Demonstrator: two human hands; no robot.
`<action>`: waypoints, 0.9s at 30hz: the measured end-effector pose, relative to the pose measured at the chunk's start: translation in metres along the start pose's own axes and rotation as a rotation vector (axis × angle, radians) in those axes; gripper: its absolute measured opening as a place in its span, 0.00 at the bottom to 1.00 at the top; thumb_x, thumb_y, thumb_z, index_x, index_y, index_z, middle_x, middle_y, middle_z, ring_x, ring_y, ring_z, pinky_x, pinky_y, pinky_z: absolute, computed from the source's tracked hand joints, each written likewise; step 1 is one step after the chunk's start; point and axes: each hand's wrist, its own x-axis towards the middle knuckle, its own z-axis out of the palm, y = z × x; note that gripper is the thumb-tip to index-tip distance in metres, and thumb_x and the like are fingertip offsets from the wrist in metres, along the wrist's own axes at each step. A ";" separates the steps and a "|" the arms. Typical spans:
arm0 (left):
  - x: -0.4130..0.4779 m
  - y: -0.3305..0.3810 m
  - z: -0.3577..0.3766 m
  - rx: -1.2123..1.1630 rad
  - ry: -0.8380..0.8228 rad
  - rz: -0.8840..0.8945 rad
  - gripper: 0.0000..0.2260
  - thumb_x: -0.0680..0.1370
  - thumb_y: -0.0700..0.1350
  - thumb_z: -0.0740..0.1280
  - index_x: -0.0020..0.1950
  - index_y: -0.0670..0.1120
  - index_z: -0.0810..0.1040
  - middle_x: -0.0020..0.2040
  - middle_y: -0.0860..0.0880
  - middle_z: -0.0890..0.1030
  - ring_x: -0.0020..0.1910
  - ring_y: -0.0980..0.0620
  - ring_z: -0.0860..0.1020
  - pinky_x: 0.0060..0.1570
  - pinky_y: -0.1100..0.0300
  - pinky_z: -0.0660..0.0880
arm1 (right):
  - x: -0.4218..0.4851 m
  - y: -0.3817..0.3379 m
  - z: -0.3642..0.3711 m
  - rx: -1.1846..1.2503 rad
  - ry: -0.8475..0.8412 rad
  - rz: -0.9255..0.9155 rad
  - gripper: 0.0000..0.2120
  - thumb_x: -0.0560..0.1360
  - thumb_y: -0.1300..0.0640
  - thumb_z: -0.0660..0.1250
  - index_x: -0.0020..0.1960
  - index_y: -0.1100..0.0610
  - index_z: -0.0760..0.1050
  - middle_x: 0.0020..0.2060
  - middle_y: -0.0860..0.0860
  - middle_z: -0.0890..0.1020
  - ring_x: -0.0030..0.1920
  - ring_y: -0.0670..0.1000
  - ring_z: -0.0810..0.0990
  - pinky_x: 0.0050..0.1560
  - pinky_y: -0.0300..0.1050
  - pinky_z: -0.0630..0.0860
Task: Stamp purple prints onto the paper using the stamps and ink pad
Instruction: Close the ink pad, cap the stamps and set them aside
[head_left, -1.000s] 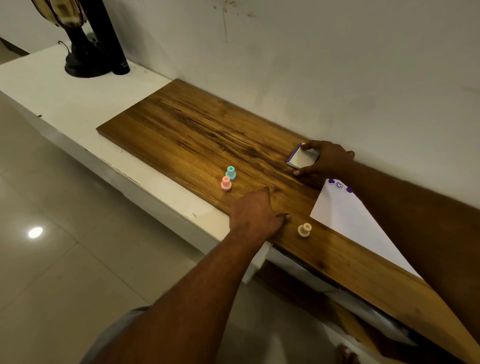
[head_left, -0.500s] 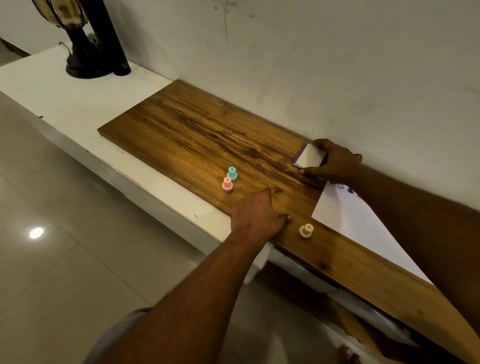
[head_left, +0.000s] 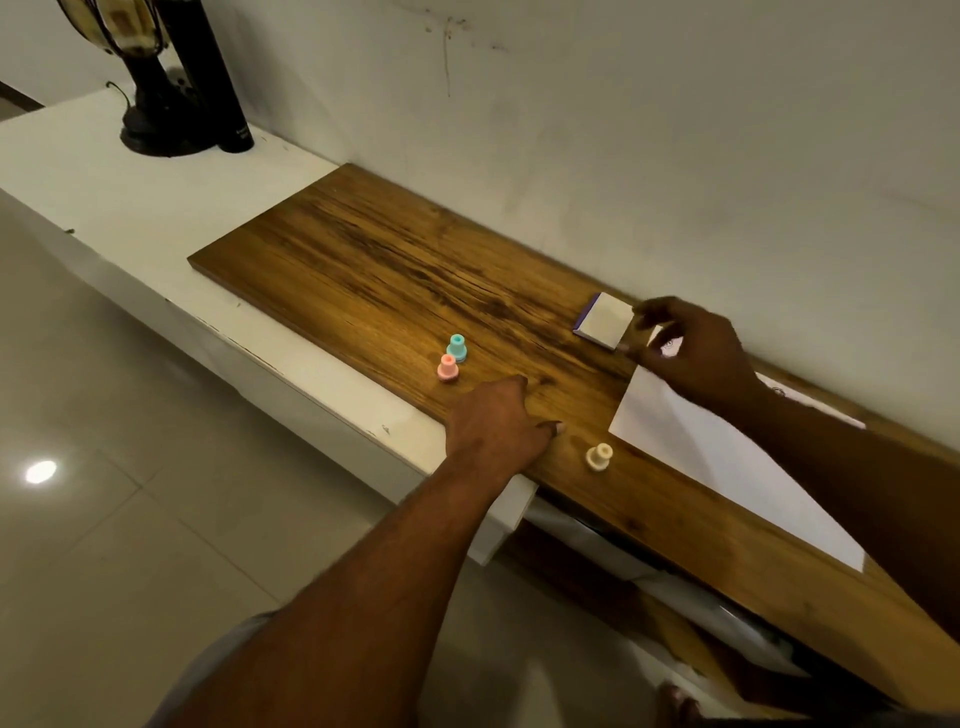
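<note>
Ink pad (head_left: 605, 321): flat, rigid, likely light; pinched at one edge by right grip (head_left: 691, 353). Left grip (head_left: 498, 426) relaxed, resting on worktop (head_left: 363, 270), holding nothing.

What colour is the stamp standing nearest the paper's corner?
Cream; the stamp shows best in the head view, standing just left of the paper.

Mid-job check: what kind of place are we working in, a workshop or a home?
Probably a room in a home: the wooden board lies on a low white ledge along a plain wall, glossy floor tiles run below, and what looks like a dark lamp stands at the ledge's far end.
</note>
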 end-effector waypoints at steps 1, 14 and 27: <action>0.000 -0.001 -0.003 -0.010 0.010 -0.004 0.33 0.73 0.70 0.71 0.72 0.53 0.75 0.56 0.51 0.82 0.58 0.49 0.80 0.54 0.53 0.76 | -0.016 -0.004 -0.003 -0.014 -0.053 -0.038 0.30 0.69 0.31 0.73 0.64 0.46 0.78 0.52 0.40 0.83 0.46 0.43 0.83 0.44 0.40 0.80; -0.002 -0.016 -0.040 -0.163 0.176 -0.097 0.28 0.74 0.68 0.72 0.68 0.53 0.81 0.42 0.55 0.86 0.46 0.56 0.83 0.49 0.58 0.78 | -0.076 -0.035 0.035 -0.164 -0.364 -0.237 0.19 0.74 0.40 0.73 0.63 0.43 0.79 0.51 0.37 0.80 0.46 0.39 0.78 0.47 0.34 0.75; 0.009 -0.024 -0.040 -0.244 0.235 -0.115 0.25 0.74 0.68 0.73 0.66 0.55 0.82 0.41 0.59 0.83 0.40 0.59 0.81 0.33 0.65 0.67 | -0.002 -0.060 0.078 -0.159 -0.274 -0.241 0.10 0.76 0.51 0.75 0.55 0.53 0.85 0.49 0.49 0.85 0.46 0.46 0.81 0.46 0.39 0.78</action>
